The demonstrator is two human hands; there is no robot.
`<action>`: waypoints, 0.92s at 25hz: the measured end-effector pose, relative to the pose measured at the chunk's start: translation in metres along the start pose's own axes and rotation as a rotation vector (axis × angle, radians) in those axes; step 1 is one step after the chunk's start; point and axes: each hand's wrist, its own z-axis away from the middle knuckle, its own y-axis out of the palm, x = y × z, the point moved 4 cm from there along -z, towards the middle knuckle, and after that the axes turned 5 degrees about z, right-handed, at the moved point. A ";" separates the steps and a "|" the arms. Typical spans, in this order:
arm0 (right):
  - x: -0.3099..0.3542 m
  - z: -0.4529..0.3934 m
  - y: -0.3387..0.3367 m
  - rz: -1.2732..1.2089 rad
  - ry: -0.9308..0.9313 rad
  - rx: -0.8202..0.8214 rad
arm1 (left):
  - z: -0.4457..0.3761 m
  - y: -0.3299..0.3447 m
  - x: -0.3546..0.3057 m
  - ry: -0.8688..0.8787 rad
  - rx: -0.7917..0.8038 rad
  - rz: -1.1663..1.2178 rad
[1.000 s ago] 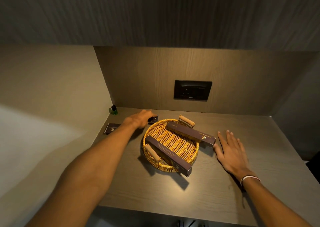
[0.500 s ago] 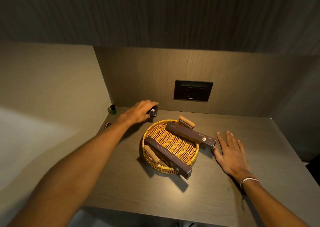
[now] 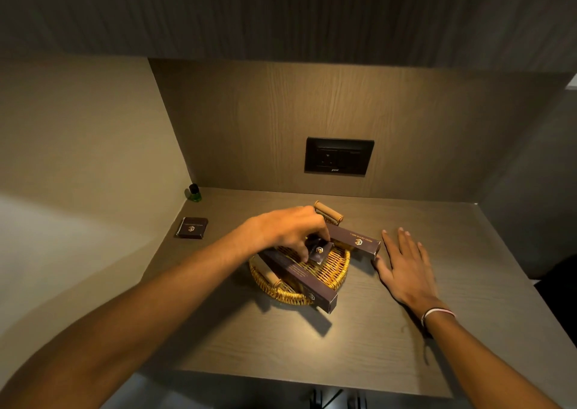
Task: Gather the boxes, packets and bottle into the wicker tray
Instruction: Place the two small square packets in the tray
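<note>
Lowering a small dark packet [image 3: 318, 250] into the wicker tray [image 3: 338, 271], the left hand [image 3: 288, 229] pinches it between fingertips above the weave, between two long boxes [image 3: 301, 276] resting across the rim; the right hand [image 3: 402, 268] lies flat and open on the counter [image 3: 406, 346] just right of the tray; next, I judge, release, then reach far left for the second packet [image 3: 192, 228] and the green bottle [image 3: 194, 193].

golden-yellow woven wicker tray [image 3: 324, 279] with tan handle rolls; two long dark purple-brown boxes [image 3: 299, 276] with gold logos; small dark packet [image 3: 318, 251] with gold emblem; another dark packet [image 3: 192, 228], pale emblem; green bottle [image 3: 194, 193], black cap; grey-brown woodgrain shelf [image 3: 437, 330]; black wall socket [image 3: 338, 156]
</note>
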 end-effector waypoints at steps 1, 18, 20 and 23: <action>0.000 0.000 0.001 0.004 0.001 -0.007 | -0.004 0.003 -0.008 0.036 0.013 -0.035; -0.007 -0.004 0.009 -0.003 -0.001 -0.009 | 0.066 -0.044 0.098 -0.385 -0.302 0.071; -0.007 -0.004 0.010 0.000 0.001 -0.020 | 0.096 -0.035 0.143 -0.615 -0.234 0.049; -0.005 -0.005 0.008 -0.008 0.003 -0.025 | 0.134 -0.005 0.180 -0.803 0.013 0.043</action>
